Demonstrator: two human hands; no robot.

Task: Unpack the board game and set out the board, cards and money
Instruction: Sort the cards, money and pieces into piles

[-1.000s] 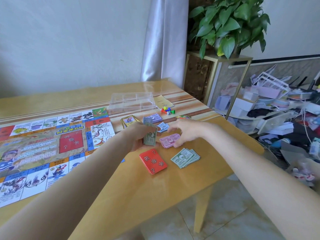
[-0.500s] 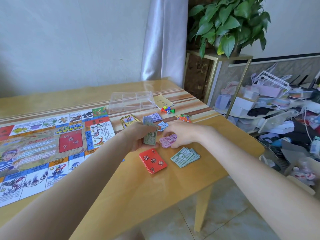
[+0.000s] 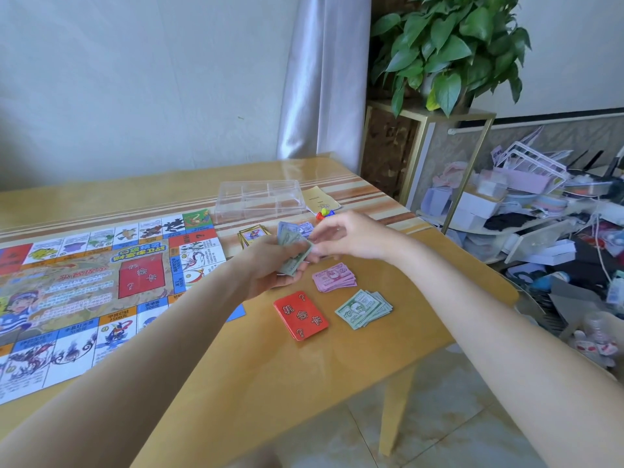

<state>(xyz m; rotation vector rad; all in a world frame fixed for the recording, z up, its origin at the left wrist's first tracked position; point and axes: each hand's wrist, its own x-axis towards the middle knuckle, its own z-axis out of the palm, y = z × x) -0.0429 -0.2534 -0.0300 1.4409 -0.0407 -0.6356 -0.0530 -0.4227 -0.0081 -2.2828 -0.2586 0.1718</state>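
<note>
At frame centre, the left hand [image 3: 270, 265] grips a wad of banknotes [image 3: 294, 250]; the right hand [image 3: 351, 236], fingers curled, pinches its top edge above the counter [image 3: 236, 383].

My left hand [image 3: 270, 265] grips a wad of notes [image 3: 294, 252], right hand [image 3: 347, 236] pinching its top edge; pink notes [image 3: 334, 276], green notes [image 3: 364, 309], red cards [image 3: 300, 315] lie at five o'clock

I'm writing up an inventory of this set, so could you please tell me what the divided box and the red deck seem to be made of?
The divided box looks like clear, glossy hard plastic: the table shows through its walls. The red deck looks like thin printed card, probably coated, with stacked edges showing.
</note>
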